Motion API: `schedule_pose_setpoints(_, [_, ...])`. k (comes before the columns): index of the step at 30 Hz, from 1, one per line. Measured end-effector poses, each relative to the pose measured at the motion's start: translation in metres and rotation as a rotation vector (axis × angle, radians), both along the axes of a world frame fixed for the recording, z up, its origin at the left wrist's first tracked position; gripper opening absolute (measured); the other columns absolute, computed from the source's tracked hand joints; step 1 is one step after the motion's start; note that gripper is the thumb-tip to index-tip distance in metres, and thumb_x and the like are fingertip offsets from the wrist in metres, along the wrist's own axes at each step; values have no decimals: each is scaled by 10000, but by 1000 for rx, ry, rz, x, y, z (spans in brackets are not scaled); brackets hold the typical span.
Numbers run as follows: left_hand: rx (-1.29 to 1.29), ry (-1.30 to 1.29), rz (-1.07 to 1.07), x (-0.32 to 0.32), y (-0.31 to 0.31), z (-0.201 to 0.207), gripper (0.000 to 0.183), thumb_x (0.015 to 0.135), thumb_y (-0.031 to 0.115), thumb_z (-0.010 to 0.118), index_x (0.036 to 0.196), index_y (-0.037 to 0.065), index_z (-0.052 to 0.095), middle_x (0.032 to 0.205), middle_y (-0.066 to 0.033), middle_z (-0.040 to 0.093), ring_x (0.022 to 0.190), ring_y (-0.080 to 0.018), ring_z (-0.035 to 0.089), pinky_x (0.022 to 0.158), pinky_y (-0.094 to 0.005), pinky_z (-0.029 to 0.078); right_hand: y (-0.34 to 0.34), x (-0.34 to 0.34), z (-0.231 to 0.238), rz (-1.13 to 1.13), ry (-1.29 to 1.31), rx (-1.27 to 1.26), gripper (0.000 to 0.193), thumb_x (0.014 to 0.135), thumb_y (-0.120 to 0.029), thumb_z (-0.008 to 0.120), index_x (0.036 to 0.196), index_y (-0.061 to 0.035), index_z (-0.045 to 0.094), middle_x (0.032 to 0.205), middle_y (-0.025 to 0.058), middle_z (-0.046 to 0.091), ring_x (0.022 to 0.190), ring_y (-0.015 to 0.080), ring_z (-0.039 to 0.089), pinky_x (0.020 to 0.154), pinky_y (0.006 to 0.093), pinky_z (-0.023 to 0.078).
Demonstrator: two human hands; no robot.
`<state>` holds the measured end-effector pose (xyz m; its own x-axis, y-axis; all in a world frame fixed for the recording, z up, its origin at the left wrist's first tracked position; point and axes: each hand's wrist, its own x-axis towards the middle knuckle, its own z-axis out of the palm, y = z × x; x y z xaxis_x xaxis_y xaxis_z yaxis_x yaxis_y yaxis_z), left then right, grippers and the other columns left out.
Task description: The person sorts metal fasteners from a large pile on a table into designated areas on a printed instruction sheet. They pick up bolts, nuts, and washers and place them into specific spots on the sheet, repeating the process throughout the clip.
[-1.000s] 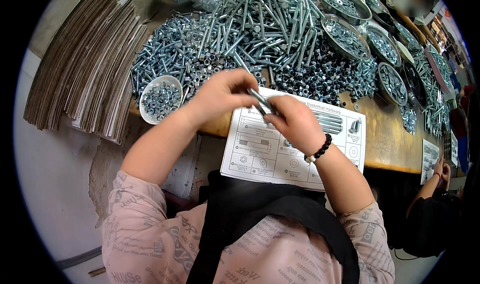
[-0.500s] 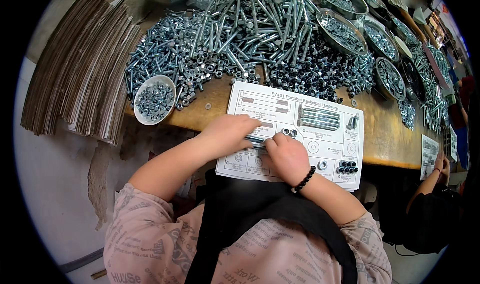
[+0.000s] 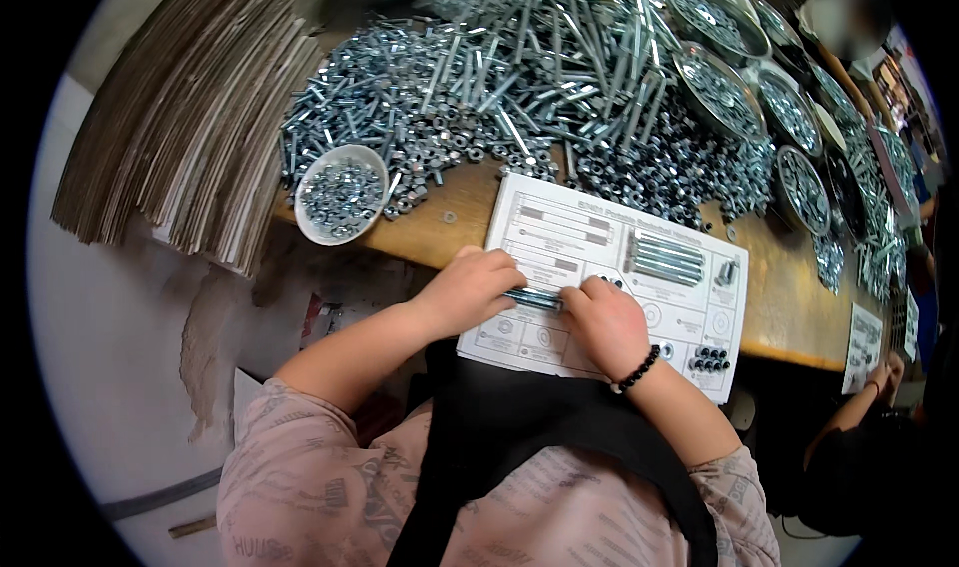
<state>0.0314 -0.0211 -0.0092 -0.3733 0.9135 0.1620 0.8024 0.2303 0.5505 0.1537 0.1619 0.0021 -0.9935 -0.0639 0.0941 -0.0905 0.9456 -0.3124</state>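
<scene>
A few silver bolts (image 3: pixel 536 298) lie side by side across the printed sheet (image 3: pixel 479 339), between my two hands. My left hand (image 3: pixel 470 292) is closed at their left ends, thumb below and fingers above. At the right ends my right hand (image 3: pixel 611 329), with a black bead bracelet at the wrist, pinches them; its fingertips are partly hidden. Just above that hand small nuts (image 3: pixel 607 281) peek out. A row of long bolts (image 3: pixel 666 257) rests on the sheet's upper right, beside short bolts (image 3: pixel 726 272). Several black-topped nuts (image 3: pixel 709 359) stand at its lower right.
Heaps of loose bolts (image 3: pixel 559 47) and dark nuts (image 3: pixel 649 172) cover the table's far side. A white bowl of nuts (image 3: pixel 342 195) sits at the left edge, near stacked cardboard (image 3: pixel 190 117). Metal bowls of washers (image 3: pixel 717 89) stand at right. A co-worker's hand (image 3: pixel 884 375) holds another sheet.
The whole view has shifted, so table and sheet appear farther right and lower. Both hands stay at the bolts, and more of the bolts shows between them.
</scene>
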Motion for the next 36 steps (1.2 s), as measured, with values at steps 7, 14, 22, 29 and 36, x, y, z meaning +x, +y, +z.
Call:
schedule_pose_setpoints(7, [64,198,382,-50,-43,34,215,679,128,665,879,57,628,869,-81,578,814,-273,551,721,-368,422,17,6,26,-41,64,-138,246,680,-151,675,911,-109,598,765,66,546,694,253,559,584,340,465])
schedule_pose_setpoints(14, [-335,485,591,-108,-102,33,116,701,136,631,808,92,644,793,-97,554,793,-287,562,685,-395,449,49,18,36,-204,73,-193,235,699,-122,676,919,-79,605,767,85,550,694,265,555,586,343,450])
schedule_pose_setpoints(22, [-384,385,500,-120,-101,37,147,700,51,623,828,36,552,838,-144,540,810,-338,535,693,-402,434,82,38,39,-345,145,-241,205,725,-117,662,917,-68,609,777,83,557,692,245,563,596,334,450])
schedule_pose_setpoints(29, [-19,178,500,-65,-63,51,193,681,54,628,862,33,564,835,-121,564,778,-282,556,692,-357,458,101,56,31,-433,201,-279,210,734,-92,652,938,-74,609,759,63,544,548,178,511,524,282,425])
schedule_pose_setpoints(36, [-82,29,-59,32,-14,17,205,688,111,652,869,66,567,856,-68,582,829,-251,553,728,-344,411,96,55,33,-383,198,-334,200,737,-86,648,931,-63,605,756,56,538,544,161,493,515,269,414])
